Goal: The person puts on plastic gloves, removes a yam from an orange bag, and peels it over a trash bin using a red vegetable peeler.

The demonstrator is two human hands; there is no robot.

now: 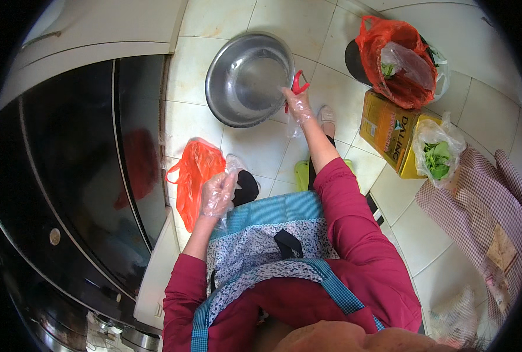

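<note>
My right hand (pixel 299 104), in a clear plastic glove, is closed around a red-handled peeler (pixel 300 82) at the right rim of a metal basin (pixel 243 79). The basin stands on the floor tiles, with a wet shine inside. My left hand (pixel 217 193), also in a clear glove, is held with its fingers curled beside an orange-red plastic bag (pixel 195 180). Whether the fingers pinch something small cannot be told. The bag lies at the left, close to my shoe.
A red bag (pixel 375 48) holding a clear bag and greens stands at the upper right. Below it is a yellow box (pixel 384 127), with a clear bag of green leaves (pixel 437 160) at its end. Checked cloth (pixel 459 193) lies at the right. Dark glossy cabinet panels (pixel 76 163) line the left.
</note>
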